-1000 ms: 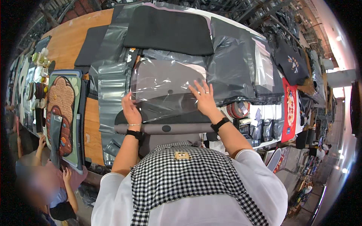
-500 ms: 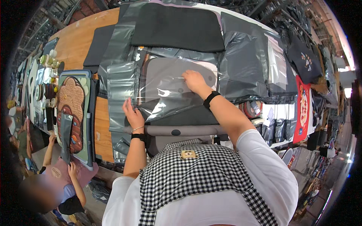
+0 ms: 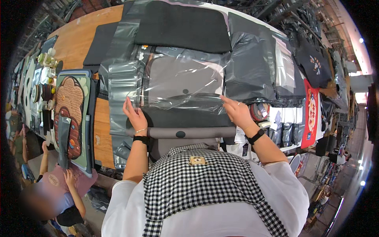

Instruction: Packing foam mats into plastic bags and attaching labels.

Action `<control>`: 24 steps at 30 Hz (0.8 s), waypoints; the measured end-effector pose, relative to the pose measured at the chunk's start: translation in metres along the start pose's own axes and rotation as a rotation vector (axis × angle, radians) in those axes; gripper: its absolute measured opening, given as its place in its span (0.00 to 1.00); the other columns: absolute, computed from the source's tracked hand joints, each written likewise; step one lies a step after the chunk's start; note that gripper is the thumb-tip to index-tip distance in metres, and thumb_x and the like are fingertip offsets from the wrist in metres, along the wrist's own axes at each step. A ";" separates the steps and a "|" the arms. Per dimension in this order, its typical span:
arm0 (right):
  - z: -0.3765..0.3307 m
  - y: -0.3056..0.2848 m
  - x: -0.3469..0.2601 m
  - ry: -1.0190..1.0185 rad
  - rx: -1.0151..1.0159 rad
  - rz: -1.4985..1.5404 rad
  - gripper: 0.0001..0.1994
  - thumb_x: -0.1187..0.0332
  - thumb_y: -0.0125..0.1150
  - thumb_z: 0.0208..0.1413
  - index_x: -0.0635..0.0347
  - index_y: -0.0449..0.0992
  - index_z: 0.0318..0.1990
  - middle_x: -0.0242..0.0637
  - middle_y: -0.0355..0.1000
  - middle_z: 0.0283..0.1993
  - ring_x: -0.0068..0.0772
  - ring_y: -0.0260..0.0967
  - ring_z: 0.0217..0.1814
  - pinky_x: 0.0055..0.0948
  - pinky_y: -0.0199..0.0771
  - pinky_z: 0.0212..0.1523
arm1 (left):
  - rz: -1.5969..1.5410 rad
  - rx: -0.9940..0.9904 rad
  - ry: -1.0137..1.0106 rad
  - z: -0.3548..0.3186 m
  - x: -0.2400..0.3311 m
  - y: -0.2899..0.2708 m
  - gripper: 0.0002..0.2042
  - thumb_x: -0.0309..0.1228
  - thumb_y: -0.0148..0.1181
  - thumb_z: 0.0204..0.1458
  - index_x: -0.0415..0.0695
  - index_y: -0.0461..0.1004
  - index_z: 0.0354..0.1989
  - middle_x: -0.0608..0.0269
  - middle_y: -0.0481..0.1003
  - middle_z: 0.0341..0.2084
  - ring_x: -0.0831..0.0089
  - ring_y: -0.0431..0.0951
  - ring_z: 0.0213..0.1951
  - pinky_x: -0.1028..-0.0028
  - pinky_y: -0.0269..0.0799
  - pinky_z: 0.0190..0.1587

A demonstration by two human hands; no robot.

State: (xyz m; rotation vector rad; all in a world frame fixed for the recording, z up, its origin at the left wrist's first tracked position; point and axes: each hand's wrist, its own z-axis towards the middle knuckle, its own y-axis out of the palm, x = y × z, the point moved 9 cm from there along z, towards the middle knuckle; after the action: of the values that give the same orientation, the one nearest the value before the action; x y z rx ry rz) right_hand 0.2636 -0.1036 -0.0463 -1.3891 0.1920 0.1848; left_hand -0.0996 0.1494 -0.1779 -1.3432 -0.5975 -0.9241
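A grey mat (image 3: 177, 75) with a dark oval spot lies in front of me under a clear plastic bag (image 3: 197, 100). The near edge of the film is crumpled and catches the light. My left hand (image 3: 136, 118) is at the bag's near left corner, fingers stretched upward and thumb apart. At the opposite near corner, my right hand (image 3: 237, 113) has its fingers extended toward the film, the fingertips touching or very close to it. Its thumb is hidden. Between my body and the bag runs a rolled grey edge (image 3: 193, 132) with a dark oval on it.
A black mat (image 3: 181, 27) lies beyond the bag. Stacked dark plastic bags (image 3: 250, 67) are to the right, near a red printed mat (image 3: 310, 114). On the left stand patterned mats (image 3: 69, 98) and several tape rolls (image 3: 45, 93). A co-worker (image 3: 65, 189) works at lower left.
My right hand has moved from the middle of the film to its near right corner. The near part of the film has gathered into folds. My left hand has stayed near its corner.
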 end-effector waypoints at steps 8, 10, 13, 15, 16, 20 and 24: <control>-0.029 0.079 0.086 0.293 0.069 0.183 0.07 0.74 0.61 0.61 0.60 0.75 0.46 0.38 0.75 0.67 0.52 0.79 0.54 0.47 0.80 0.50 | -0.003 -0.167 0.036 -0.002 0.006 0.023 0.39 0.15 0.53 0.58 0.56 0.59 0.80 0.47 0.59 0.66 0.58 0.76 0.48 0.65 0.77 0.52; -0.028 0.080 0.088 0.323 0.104 0.181 0.07 0.74 0.61 0.61 0.60 0.75 0.46 0.38 0.75 0.68 0.52 0.79 0.53 0.46 0.80 0.50 | 0.073 -0.101 0.148 -0.001 0.018 0.019 0.37 0.16 0.54 0.58 0.55 0.61 0.79 0.48 0.60 0.66 0.58 0.76 0.48 0.64 0.76 0.53; -0.026 0.068 0.084 0.410 0.139 0.173 0.06 0.74 0.62 0.62 0.60 0.75 0.46 0.37 0.74 0.69 0.51 0.79 0.53 0.45 0.81 0.48 | -0.111 -0.195 -0.092 -0.006 0.005 0.020 0.35 0.17 0.53 0.58 0.53 0.65 0.76 0.50 0.63 0.64 0.55 0.77 0.52 0.63 0.75 0.55; -0.034 0.066 0.083 0.467 0.143 0.169 0.06 0.73 0.62 0.62 0.60 0.76 0.46 0.37 0.74 0.69 0.51 0.79 0.53 0.44 0.82 0.48 | -0.056 -0.142 -0.045 -0.008 0.002 0.010 0.33 0.17 0.53 0.58 0.51 0.67 0.75 0.50 0.65 0.64 0.53 0.77 0.52 0.62 0.75 0.56; -0.039 0.070 0.082 0.435 0.134 0.122 0.06 0.73 0.62 0.62 0.59 0.75 0.45 0.36 0.74 0.69 0.51 0.79 0.53 0.43 0.82 0.47 | -0.005 -0.095 0.012 -0.006 0.003 0.004 0.31 0.18 0.52 0.58 0.50 0.69 0.73 0.50 0.67 0.63 0.52 0.77 0.52 0.61 0.75 0.57; -0.064 0.091 0.089 0.333 0.037 0.003 0.09 0.74 0.63 0.60 0.58 0.76 0.48 0.35 0.71 0.72 0.50 0.80 0.52 0.41 0.83 0.46 | 0.220 -0.254 0.013 -0.007 -0.004 0.027 0.30 0.19 0.53 0.57 0.53 0.72 0.70 0.48 0.64 0.69 0.47 0.74 0.58 0.57 0.74 0.59; -0.078 0.094 0.084 0.462 -0.157 0.135 0.19 0.77 0.61 0.56 0.58 0.75 0.57 0.41 0.65 0.77 0.54 0.76 0.61 0.46 0.80 0.57 | 0.518 -0.106 0.107 -0.014 0.022 0.018 0.32 0.21 0.60 0.52 0.58 0.74 0.69 0.46 0.50 0.78 0.39 0.60 0.71 0.49 0.61 0.70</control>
State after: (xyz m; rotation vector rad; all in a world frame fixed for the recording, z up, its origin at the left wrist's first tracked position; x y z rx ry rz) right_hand 0.3201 -0.1631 -0.1693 -1.5619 0.6673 -0.0140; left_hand -0.0749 0.1309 -0.1725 -1.4389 -0.1040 -0.6019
